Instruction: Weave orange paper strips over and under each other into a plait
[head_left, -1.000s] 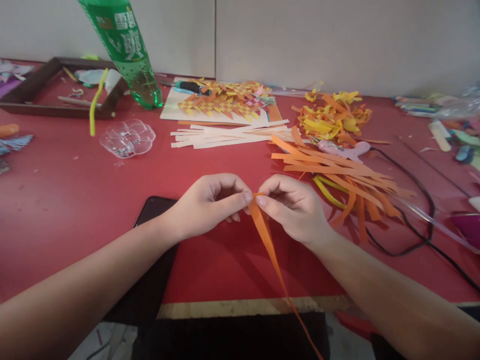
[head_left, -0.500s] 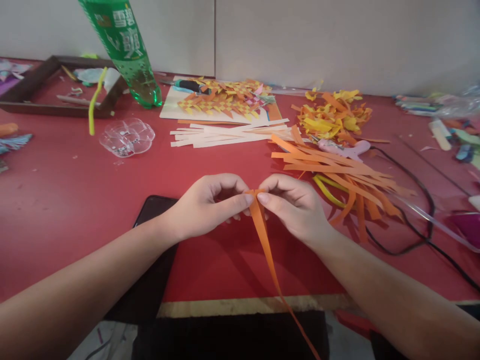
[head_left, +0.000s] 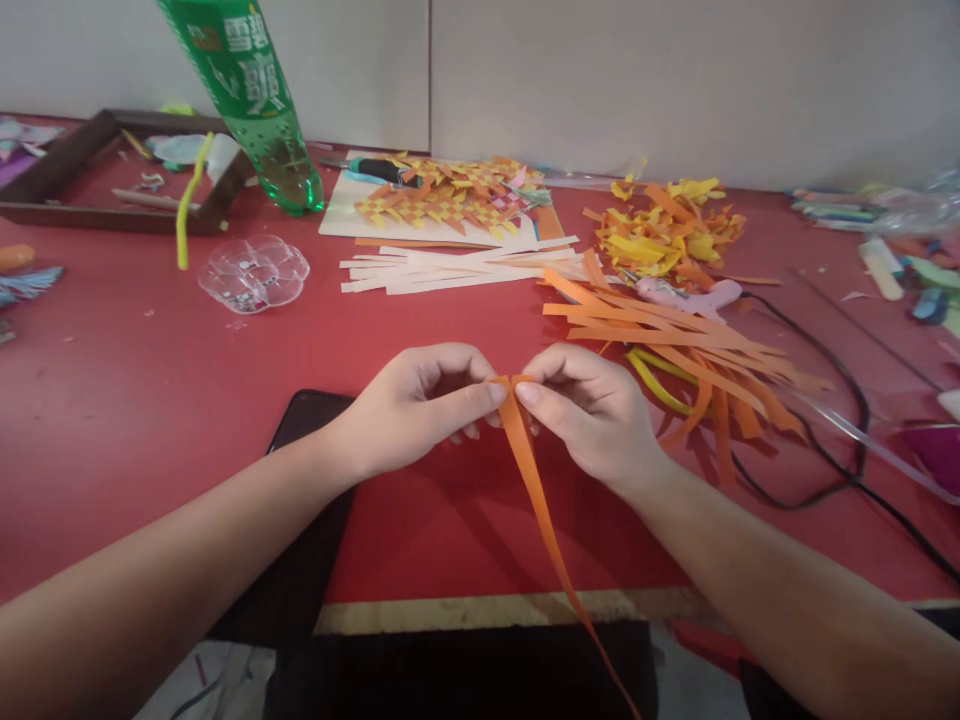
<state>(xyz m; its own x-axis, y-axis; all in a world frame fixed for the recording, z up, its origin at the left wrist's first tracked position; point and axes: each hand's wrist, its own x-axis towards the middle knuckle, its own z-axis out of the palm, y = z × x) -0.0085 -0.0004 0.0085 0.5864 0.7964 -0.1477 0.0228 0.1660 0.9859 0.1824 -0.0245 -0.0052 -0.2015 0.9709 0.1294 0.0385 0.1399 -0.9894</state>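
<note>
Between my two hands an orange paper strip point(head_left: 534, 485) is pinched at its upper end, above the red table point(head_left: 420, 540). My left hand point(head_left: 427, 405) grips the end from the left with thumb and fingertips. From the right, my right hand point(head_left: 585, 410) pinches the same end, thumb on top. The strip's tail hangs down past the table's front edge. Loose orange paper strips point(head_left: 660, 335) lie in a heap beyond my right hand, and pale paper strips point(head_left: 450, 270) lie farther back in the middle.
A black phone point(head_left: 300, 560) lies under my left forearm. Behind stand a green bottle point(head_left: 262, 110) and a dark frame point(head_left: 112, 215). A clear flower-shaped dish point(head_left: 255, 275) sits left. Woven paper pieces point(head_left: 450, 200), folded scraps point(head_left: 667, 235), a pink glue gun point(head_left: 690, 295) and its cord point(head_left: 862, 400) are beyond.
Both hands hold almost the same position, pinching the strip's end. The end shows slightly more between the thumbs, and a gap appears at its top edge.
</note>
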